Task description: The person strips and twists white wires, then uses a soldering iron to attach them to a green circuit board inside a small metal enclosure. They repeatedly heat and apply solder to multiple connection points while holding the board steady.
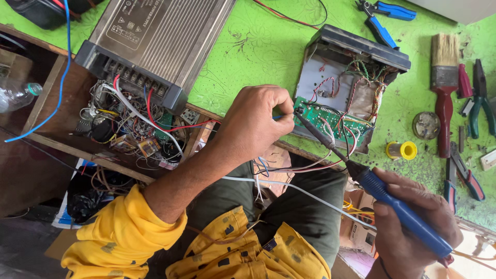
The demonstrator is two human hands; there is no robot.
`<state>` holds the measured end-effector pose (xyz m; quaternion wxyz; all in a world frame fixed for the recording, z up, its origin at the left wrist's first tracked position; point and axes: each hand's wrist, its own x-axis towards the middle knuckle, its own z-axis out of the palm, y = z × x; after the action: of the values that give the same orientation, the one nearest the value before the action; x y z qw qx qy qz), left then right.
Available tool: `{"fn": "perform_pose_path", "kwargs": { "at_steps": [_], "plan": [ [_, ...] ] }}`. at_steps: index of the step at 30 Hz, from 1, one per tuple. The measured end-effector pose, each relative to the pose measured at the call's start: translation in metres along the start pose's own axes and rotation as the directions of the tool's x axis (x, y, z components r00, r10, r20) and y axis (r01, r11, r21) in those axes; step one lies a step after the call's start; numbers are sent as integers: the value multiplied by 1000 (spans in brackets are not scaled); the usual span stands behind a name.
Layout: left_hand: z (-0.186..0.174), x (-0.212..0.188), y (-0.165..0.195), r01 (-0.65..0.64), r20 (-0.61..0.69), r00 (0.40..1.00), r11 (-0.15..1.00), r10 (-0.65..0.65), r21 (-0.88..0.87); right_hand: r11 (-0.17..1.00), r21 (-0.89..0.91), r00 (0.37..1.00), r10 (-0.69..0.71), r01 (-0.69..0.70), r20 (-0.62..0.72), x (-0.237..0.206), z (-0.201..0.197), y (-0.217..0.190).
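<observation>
My right hand point(413, 222) grips a blue-handled soldering iron point(382, 194). Its dark tip reaches up-left to the corner of a green circuit board point(325, 118). The board sticks out of an open grey metal case point(351, 67) with twisted red, white and green wires. My left hand point(256, 121) is closed in a pinch right at the iron's tip, holding something small against the board's left edge; what it is stays hidden by my fingers. A white cable point(299, 192) crosses my lap.
A ribbed metal power supply point(155, 41) lies top left above an open drawer of tangled wires point(129, 129). On the green tabletop right: paintbrush point(444, 88), solder spool point(402, 150), round tin point(426, 125), pliers point(483, 98), blue cutters point(385, 18), screwdrivers point(462, 175).
</observation>
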<state>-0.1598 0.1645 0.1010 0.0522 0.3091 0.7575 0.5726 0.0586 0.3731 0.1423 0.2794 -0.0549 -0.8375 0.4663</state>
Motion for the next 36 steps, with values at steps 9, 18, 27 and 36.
{"fn": "perform_pose_path", "kwargs": {
  "at_steps": [9,18,27,36],
  "plan": [
    [-1,1,4,25,7,1000,999,-25,41,1000,0,998,-29,29,51,-3,1,-2],
    [-1,2,6,40,20,999,998,-41,51,999,-20,998,-44,45,37,-3,2,-3],
    [0,2,5,26,10,1000,998,-27,54,1000,1,1000,-3,3,6,-5,5,-1],
    [-2,2,9,58,27,998,996,-60,66,993,89,997,76,-77,21,-25,-41,-7]
  ]
}}
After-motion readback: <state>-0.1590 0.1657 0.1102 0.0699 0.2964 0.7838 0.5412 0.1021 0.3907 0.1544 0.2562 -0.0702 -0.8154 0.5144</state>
